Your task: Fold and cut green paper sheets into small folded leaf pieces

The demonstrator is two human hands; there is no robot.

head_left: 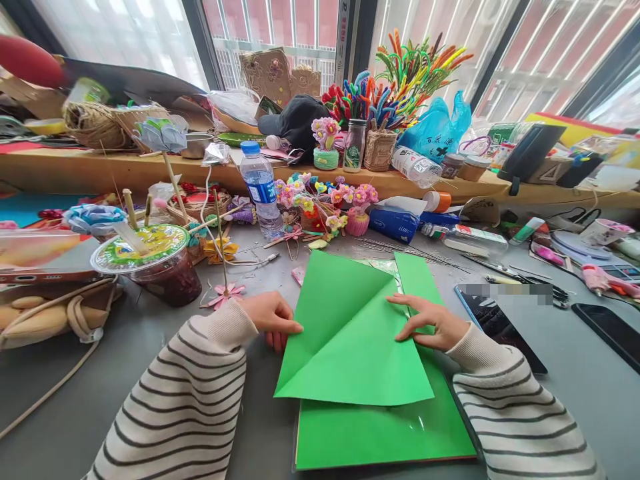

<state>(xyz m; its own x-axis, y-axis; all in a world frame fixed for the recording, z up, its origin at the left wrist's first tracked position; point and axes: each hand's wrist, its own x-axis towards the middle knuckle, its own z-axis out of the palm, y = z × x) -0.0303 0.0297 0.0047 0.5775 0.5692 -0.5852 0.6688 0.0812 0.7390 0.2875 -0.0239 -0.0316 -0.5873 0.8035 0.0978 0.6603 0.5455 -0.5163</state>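
A green paper sheet (350,347) lies folded over diagonally on a stack of green paper (380,433) on the grey table. My left hand (273,319) presses the sheet's left edge, fingers curled onto it. My right hand (430,321) rests on the folded flap's upper right corner, fingers spread flat on the paper. Both sleeves are striped white and grey.
A water bottle (261,190) and pipe-cleaner flowers (327,200) stand behind the paper. A sealed drink cup (150,263) sits at left. A phone (500,327) lies right of my right hand, another dark phone (610,330) farther right. A crowded wooden shelf (100,170) runs along the window.
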